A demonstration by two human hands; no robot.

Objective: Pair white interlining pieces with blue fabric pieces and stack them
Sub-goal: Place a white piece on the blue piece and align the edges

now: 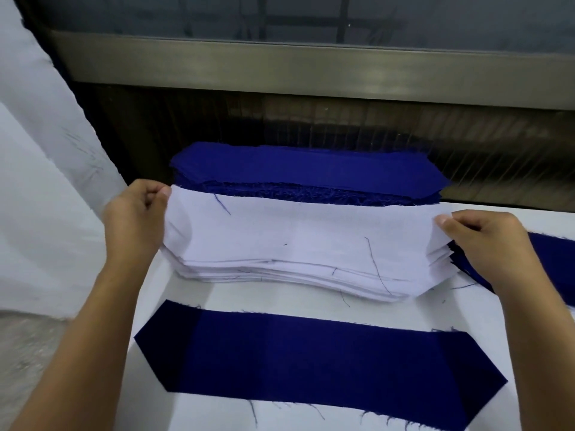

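Observation:
A stack of white interlining pieces [280, 272] lies in the middle of the table. Its top white piece [298, 228] is lifted at both ends. My left hand [133, 219] pinches its left end and my right hand [479, 237] pinches its right end. A single blue fabric piece [317, 359] with angled ends lies flat in front of the stack, near me. Behind the white stack sits a thick pile of blue fabric pieces [311, 172].
More blue fabric [553, 262] lies at the right, partly behind my right hand. White cloth [40, 169] hangs at the left. A metal rail and dark panel [311, 70] run along the table's far edge. The white table surface [155, 293] shows loose threads.

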